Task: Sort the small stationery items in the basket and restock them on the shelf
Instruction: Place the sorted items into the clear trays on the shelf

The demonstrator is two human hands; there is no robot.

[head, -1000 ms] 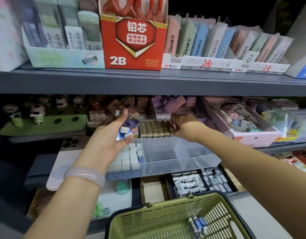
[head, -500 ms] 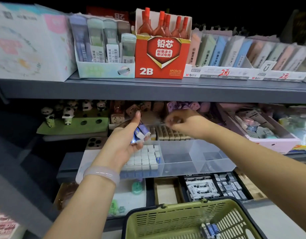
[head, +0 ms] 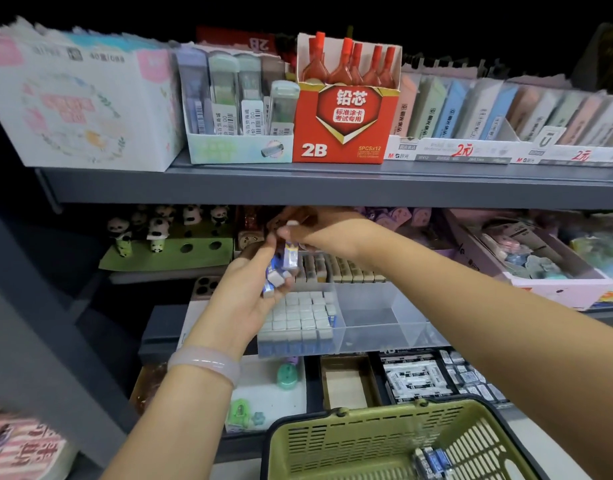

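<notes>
— What's the setting?

— A grey shop shelf point(head: 332, 188) stacked with stationery: a red 2B lead box point(head: 343, 133) on the upper tier, and on the tier below a clear divided tray point(head: 377, 323) whose left compartment is packed with small white erasers point(head: 303, 315). A green basket point(head: 384, 441) sits at the bottom of the view, with a few blue-sleeved erasers lying in its right corner.

— And the left hand?

— The left hand point(head: 249, 289), a pale bangle point(head: 204, 362) on its wrist, is cupped palm-up just above the tray's left compartment. Its fingers curl loosely round a small bunch of erasers point(head: 275, 278) with blue and white sleeves.

— The right hand?

— The right hand point(head: 315, 230) reaches across from the right, under the upper shelf. Its thumb and fingertips pinch one blue-sleeved eraser point(head: 291, 256), held upright right against the bunch in the left palm.
</notes>
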